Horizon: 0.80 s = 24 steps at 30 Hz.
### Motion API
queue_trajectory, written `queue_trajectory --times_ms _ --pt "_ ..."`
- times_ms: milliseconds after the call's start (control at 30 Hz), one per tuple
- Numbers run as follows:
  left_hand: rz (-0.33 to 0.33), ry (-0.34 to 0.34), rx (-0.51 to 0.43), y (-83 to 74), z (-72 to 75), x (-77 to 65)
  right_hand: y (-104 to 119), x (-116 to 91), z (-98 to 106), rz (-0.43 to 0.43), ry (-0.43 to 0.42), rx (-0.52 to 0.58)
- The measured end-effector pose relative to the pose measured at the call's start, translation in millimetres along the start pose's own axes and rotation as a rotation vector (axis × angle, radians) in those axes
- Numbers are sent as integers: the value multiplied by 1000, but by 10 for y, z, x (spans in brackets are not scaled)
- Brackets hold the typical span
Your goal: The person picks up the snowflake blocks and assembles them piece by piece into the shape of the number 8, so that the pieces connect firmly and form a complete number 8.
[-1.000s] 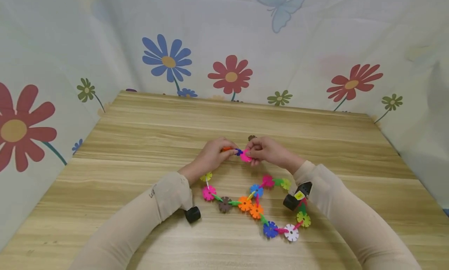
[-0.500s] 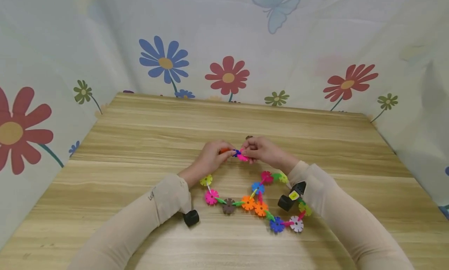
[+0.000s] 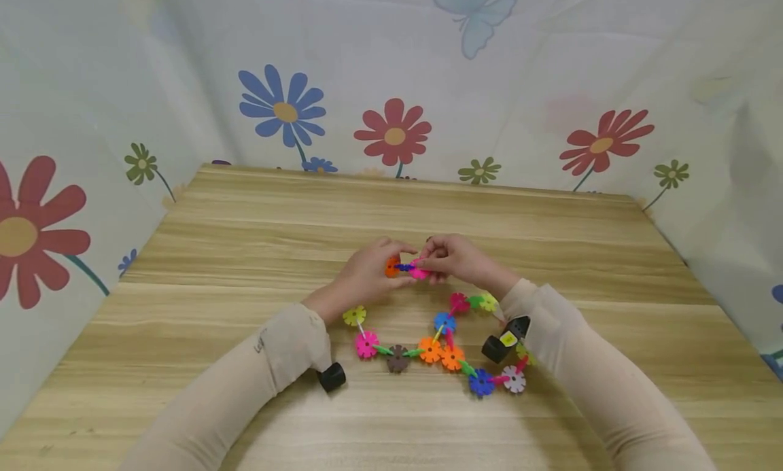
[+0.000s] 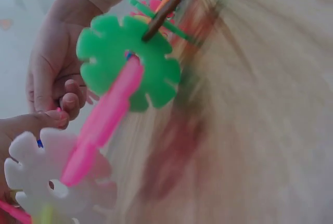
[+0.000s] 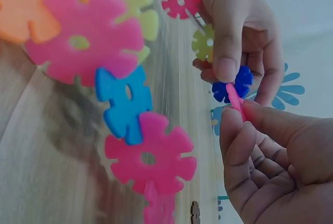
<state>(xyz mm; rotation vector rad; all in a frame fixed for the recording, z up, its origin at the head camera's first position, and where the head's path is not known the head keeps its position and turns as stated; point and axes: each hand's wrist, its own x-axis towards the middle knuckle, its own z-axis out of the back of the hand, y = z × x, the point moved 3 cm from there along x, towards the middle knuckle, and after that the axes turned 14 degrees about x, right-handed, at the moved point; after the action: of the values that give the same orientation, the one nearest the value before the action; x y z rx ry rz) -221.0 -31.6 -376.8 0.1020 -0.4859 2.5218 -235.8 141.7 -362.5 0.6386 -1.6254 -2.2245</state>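
Observation:
In the head view my left hand [image 3: 370, 270] curls round an orange snowflake disc [image 3: 391, 268] and a blue snowflake disc [image 3: 404, 268], index finger above, thumb below. The right wrist view has the left thumb on the blue disc [image 5: 242, 82]. Between thumb and index finger my right hand [image 3: 461, 262] pinches a pink snowflake disc [image 3: 419, 272]. Pink and blue meet edge to edge, the pink one [image 5: 235, 100] turned edge-on in the right wrist view. Nearer the body lies a linked chain of coloured discs, including a brown one [image 3: 397, 359] and a dark blue one [image 3: 482, 382].
The chain bends in a loop beneath the right wrist, which hides part of it. Its yellow disc [image 3: 355, 315] lies close to the left wrist. Behind the wooden table [image 3: 275, 213] hangs a flower-printed cloth [image 3: 342, 43]. Each sleeve carries a black camera [image 3: 332, 376].
Both hands have shifted slightly left with the joined discs. The left fingers have spread wider, showing more of the orange disc. The chain's right part has shifted a little on the table.

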Motion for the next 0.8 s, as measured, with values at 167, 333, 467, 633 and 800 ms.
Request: queue_trajectory --times_ms 167,333,467,633,800 --pt "-11 -18 9 26 -17 -26 13 20 3 11 18 -23" --pt "-26 -44 9 53 -34 -13 15 48 138 35 -21 -102" --pt "-30 -46 1 56 -34 7 9 101 273 29 -110 -264" --pt "-35 -43 -19 67 -42 13 -19 207 394 17 -196 -471" --pt "-43 -32 -30 82 -79 13 -93 319 491 -13 -223 -588"
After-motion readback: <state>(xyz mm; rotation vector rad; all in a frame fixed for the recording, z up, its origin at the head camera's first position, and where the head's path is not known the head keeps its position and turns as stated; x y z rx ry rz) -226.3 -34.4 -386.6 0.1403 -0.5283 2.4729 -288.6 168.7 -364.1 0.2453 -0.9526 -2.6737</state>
